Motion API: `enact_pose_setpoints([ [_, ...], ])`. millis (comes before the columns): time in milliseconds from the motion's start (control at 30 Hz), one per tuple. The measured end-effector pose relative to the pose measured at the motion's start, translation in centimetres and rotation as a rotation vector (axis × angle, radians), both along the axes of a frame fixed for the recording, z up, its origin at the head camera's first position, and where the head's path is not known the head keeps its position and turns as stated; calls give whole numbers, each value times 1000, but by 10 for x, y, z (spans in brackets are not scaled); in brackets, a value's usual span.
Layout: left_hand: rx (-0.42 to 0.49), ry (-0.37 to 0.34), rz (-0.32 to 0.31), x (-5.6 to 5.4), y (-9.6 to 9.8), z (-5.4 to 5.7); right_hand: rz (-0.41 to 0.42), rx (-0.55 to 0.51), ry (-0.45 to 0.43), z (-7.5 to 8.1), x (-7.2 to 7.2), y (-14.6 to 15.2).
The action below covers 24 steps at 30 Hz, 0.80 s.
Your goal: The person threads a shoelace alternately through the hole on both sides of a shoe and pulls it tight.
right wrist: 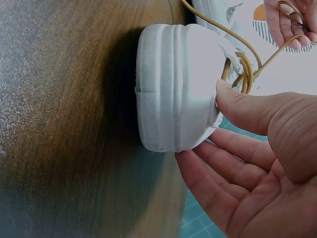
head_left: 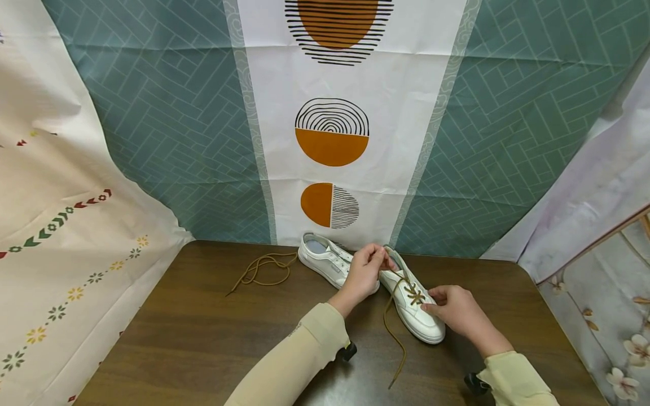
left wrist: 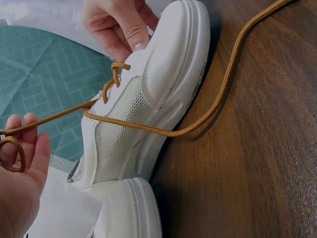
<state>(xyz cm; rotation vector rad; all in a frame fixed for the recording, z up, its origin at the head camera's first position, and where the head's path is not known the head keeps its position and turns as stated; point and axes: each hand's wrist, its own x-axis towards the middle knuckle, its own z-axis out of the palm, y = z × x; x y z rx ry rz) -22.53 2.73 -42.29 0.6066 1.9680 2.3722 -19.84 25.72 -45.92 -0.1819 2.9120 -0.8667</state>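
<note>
Head view shows a dark wooden table [head_left: 203, 338] on which a laced shoe [head_left: 418, 316] is set, sole down, its toe turned toward the person. Just to its left, a second white shoe [head_left: 325, 264] is placed. The front of the laced shoe is gripped at its right side by the right hand [head_left: 454, 309], thumb on the upper, fingers spread a little along the side. Above its opening, the brown lace [left wrist: 171, 133] is pinched in the curled left hand [head_left: 361, 276], with its free end trailed on the table left of the shoe. Farther left, past the second shoe, a spare lace [head_left: 266, 283] is coiled.

The crossings could be tightened unevenly if only one strand is pulled; the shoe might be dragged if the right-hand grip were loosened.
</note>
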Motion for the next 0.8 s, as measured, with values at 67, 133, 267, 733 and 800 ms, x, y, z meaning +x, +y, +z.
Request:
enact_pose_setpoints([
  [67,1,-5,-4,-1,0,-1,0,1,-1,0,0,0],
  [133,3,-9,-4,-4,0,-6,2,1,-3,1,0,0],
  [267,-34,-19,7,-9,1,-17,7,1,-4,2,0,0],
  [733,-540,88,32,3,-15,-35,62,-14,208,18,-7,-8],
  [800,-553,85,27,3,-15,-35,67,-25,305,23,-9,-16],
])
